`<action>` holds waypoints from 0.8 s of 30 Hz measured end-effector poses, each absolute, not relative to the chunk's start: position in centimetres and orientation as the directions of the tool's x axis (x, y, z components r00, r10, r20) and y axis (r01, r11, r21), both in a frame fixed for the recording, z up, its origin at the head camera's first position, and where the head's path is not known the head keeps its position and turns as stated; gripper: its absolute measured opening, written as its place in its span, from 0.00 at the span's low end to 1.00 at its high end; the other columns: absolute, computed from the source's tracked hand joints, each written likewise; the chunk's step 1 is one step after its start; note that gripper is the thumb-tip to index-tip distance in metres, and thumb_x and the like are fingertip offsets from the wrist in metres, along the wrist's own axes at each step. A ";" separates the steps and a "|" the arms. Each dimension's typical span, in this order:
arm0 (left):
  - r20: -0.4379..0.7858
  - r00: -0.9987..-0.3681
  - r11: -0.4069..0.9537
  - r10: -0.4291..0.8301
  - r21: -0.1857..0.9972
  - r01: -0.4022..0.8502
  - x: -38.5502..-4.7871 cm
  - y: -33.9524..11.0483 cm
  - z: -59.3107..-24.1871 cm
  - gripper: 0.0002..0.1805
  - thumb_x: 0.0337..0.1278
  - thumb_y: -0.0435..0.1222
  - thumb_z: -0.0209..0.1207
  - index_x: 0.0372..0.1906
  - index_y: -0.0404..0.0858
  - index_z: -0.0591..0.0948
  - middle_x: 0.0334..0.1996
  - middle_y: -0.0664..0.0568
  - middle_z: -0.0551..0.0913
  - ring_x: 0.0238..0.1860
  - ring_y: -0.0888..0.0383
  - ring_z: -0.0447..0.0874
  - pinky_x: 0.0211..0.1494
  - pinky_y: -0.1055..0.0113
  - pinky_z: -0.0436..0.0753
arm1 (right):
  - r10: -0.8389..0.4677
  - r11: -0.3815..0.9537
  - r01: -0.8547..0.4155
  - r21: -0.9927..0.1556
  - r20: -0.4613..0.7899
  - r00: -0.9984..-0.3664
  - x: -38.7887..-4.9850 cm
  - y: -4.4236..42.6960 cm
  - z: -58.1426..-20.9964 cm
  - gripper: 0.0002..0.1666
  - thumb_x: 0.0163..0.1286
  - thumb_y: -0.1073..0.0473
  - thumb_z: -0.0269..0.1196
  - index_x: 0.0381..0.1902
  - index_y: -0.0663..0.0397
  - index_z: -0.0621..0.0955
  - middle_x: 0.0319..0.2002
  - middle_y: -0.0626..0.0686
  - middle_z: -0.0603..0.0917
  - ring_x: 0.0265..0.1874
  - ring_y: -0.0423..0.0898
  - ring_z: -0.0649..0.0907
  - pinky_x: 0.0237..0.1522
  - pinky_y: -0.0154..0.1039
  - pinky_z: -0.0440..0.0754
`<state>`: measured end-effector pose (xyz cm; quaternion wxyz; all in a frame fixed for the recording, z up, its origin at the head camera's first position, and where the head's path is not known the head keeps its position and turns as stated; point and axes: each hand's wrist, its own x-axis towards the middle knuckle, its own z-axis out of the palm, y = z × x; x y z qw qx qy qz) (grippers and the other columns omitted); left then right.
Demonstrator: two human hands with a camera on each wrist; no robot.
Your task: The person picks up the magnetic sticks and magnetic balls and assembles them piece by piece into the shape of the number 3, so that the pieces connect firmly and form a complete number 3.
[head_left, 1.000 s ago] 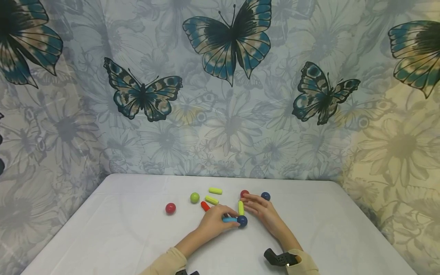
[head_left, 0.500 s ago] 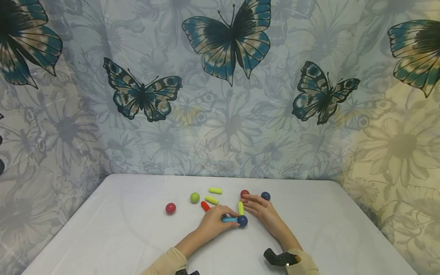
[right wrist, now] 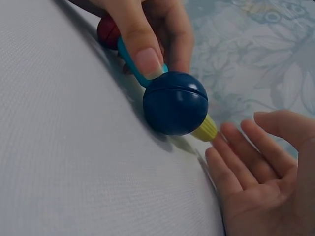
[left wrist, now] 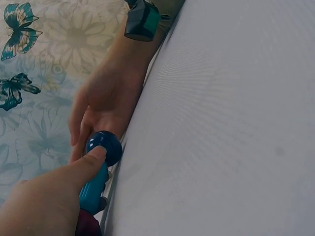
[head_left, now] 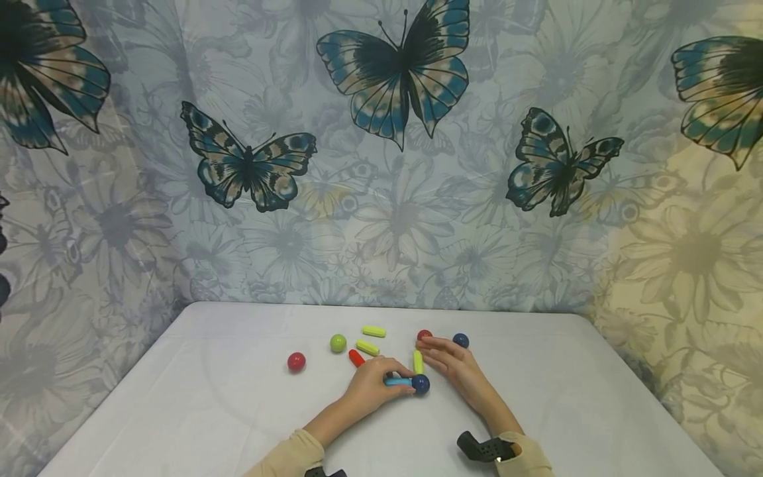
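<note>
My left hand (head_left: 371, 385) grips a light-blue rod (head_left: 397, 381) with a dark-blue ball (head_left: 420, 384) at its right end. In the right wrist view the thumb lies along the rod (right wrist: 133, 61) beside the ball, and a dark red ball (right wrist: 109, 32) shows at the rod's other end, partly hidden by the hand. A yellow-green rod (head_left: 418, 362) extends back from the blue ball. My right hand (head_left: 460, 372) lies with relaxed fingers beside that rod, fingertips very near it; whether they touch cannot be told.
Behind the right fingertips is a red ball (head_left: 424, 334), with a dark-blue ball (head_left: 461, 340) to its right. Two yellow-green rods (head_left: 373, 330), a green ball (head_left: 338, 342), a red rod (head_left: 356, 358) and another red ball (head_left: 296, 362) lie to the left on the white table (head_left: 208, 411).
</note>
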<state>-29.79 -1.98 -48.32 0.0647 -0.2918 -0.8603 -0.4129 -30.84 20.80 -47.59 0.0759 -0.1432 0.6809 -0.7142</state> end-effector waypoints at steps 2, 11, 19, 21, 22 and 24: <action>0.356 -0.820 0.486 0.448 0.673 0.557 -29.8 -2.0 -48.3 0.15 0.46 0.51 0.71 0.41 0.54 0.88 0.39 0.68 0.88 0.35 0.74 0.75 0.39 0.79 0.75 | -0.270 -0.030 -0.107 -0.994 0.111 -0.956 -30.7 20.8 -47.5 0.27 0.74 0.56 0.56 0.65 0.63 0.71 0.67 0.61 0.73 0.65 0.41 0.76 0.61 0.28 0.76; 0.362 -0.816 0.484 0.451 0.669 0.564 -29.8 -2.0 -48.4 0.14 0.45 0.51 0.71 0.40 0.56 0.88 0.38 0.69 0.88 0.35 0.73 0.75 0.39 0.78 0.75 | -0.056 0.167 -0.230 -0.959 0.223 -0.973 -30.7 20.9 -47.4 0.20 0.70 0.49 0.62 0.56 0.49 0.81 0.58 0.50 0.83 0.60 0.39 0.79 0.58 0.25 0.74; 0.349 -0.823 0.488 0.449 0.675 0.553 -29.7 -2.0 -48.3 0.15 0.45 0.52 0.71 0.41 0.57 0.87 0.38 0.70 0.88 0.34 0.73 0.73 0.38 0.78 0.74 | 0.004 0.162 -0.226 -0.960 0.230 -0.973 -31.0 21.0 -47.5 0.23 0.70 0.53 0.62 0.61 0.44 0.77 0.64 0.47 0.78 0.69 0.43 0.72 0.60 0.19 0.71; 0.350 -0.823 0.488 0.447 0.676 0.553 -29.7 -2.0 -48.3 0.15 0.45 0.52 0.71 0.40 0.57 0.88 0.38 0.70 0.88 0.34 0.73 0.73 0.38 0.78 0.74 | -0.010 0.156 -0.230 -0.961 0.231 -0.973 -31.0 21.0 -47.5 0.25 0.70 0.54 0.62 0.63 0.46 0.75 0.66 0.48 0.76 0.71 0.44 0.69 0.60 0.18 0.70; 0.351 -0.823 0.489 0.447 0.675 0.553 -29.7 -2.0 -48.3 0.15 0.45 0.52 0.71 0.40 0.57 0.88 0.38 0.70 0.88 0.34 0.73 0.73 0.38 0.78 0.74 | -0.020 0.156 -0.235 -0.959 0.234 -0.972 -31.0 20.9 -47.5 0.25 0.70 0.55 0.62 0.64 0.48 0.74 0.67 0.50 0.75 0.71 0.46 0.69 0.61 0.18 0.69; 0.356 -0.821 0.488 0.447 0.672 0.557 -29.7 -2.0 -48.3 0.15 0.45 0.52 0.71 0.41 0.57 0.88 0.38 0.70 0.88 0.34 0.73 0.73 0.38 0.79 0.74 | -0.044 0.166 -0.242 -0.956 0.238 -0.970 -31.1 20.9 -47.6 0.28 0.70 0.54 0.62 0.66 0.51 0.73 0.69 0.53 0.73 0.72 0.48 0.67 0.61 0.18 0.68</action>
